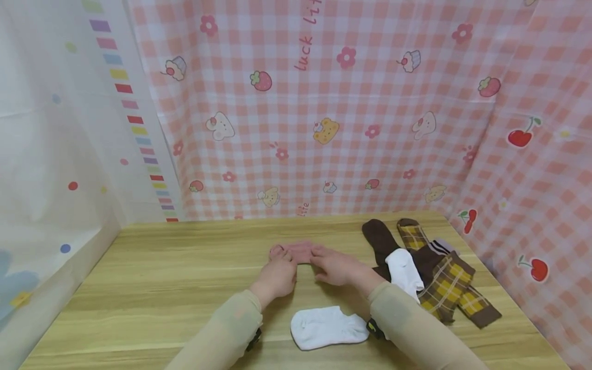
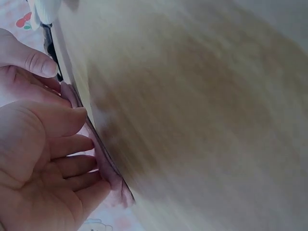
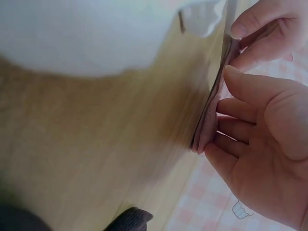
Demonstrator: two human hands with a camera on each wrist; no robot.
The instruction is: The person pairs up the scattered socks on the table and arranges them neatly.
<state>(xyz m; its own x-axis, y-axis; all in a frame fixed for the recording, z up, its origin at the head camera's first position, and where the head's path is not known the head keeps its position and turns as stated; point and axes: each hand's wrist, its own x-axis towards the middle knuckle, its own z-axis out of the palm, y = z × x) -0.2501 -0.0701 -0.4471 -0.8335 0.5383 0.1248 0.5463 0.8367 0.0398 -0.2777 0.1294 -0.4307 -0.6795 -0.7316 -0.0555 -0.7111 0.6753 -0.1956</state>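
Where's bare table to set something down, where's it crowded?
Largest: table between white curtain and left hand. Narrower: strip between pink sock and checked curtain. Small: between the hands and near white sock. Crowded: right side, the overlapping sock pile beside the right forearm.
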